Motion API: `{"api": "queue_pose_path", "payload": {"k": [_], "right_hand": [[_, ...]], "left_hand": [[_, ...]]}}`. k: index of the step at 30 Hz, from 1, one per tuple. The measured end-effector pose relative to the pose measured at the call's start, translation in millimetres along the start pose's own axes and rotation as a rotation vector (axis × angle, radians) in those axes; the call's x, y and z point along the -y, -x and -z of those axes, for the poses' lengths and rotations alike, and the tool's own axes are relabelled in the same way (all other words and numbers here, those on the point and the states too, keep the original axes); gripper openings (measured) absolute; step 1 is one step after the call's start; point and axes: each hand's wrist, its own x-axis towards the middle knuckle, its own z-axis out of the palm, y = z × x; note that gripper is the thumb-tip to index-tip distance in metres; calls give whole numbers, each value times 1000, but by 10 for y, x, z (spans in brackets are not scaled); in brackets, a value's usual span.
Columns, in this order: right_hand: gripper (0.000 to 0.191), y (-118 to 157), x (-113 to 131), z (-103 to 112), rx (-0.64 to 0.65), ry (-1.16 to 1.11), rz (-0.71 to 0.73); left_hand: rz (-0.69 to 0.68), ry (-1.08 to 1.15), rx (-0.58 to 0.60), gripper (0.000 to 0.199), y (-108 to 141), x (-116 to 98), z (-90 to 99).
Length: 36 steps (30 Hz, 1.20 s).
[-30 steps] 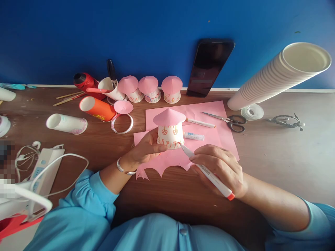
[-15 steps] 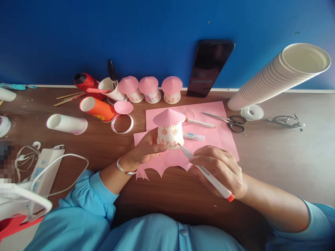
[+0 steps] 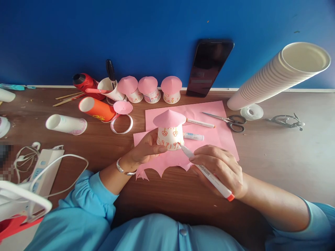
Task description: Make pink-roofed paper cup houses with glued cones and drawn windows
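Note:
A white paper cup (image 3: 170, 136) with a pink cone roof and orange drawings is upright in my left hand (image 3: 148, 148), whose fingers hold its left side and lower edge. My right hand (image 3: 221, 169) is closed round a white marker (image 3: 213, 179) with an orange end. The marker's tip touches or nearly touches the cup's lower right part. Beneath are pink paper sheets (image 3: 222, 146), one with a scalloped edge. A capped marker (image 3: 201, 123) and a glue stick (image 3: 194, 136) lie on the paper, right of the cup.
Three pink-roofed cups (image 3: 171, 94) stand by the blue wall, near a leaning phone (image 3: 209, 68). Scissors (image 3: 230, 120), tape (image 3: 252, 112) and a tall cup stack (image 3: 277, 76) are at right. An orange cup (image 3: 96, 108), a white cup (image 3: 66, 123) and a power strip (image 3: 44, 172) are at left.
The roofed cup has tilted or shifted very slightly in my left hand. My right hand and its marker stay almost in place.

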Motion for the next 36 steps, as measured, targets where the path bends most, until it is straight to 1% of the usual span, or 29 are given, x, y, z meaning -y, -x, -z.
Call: {"api": "queue_pose_path", "payload": {"k": [4,9,16,22,27,30,36], "right_hand": [[26,10,-4,1,-4,-3,4],[25,16,-2,3,3,8,2],[25,2,-9,-4,-13,32,-2],[25,-6,1,4,-21,48,-7],[26,-5,16,4,-20,41,-21],[26,-9,18,1,-12,31,-27],[24,-9,8,5,-4,13,-3]], "left_hand": [[-21,2,55,46,2,-14,-8],[-22,-3,68,45,5,-24,-13],[20,-21,-15,49,9,-2,9],[8,-1,5,47,10,-26,-20],[29,-7,-53,51,11,-29,-29],[30,-8,-65,53,10,-32,-29],[20,-11,-40,47,3,-59,-52]]}}
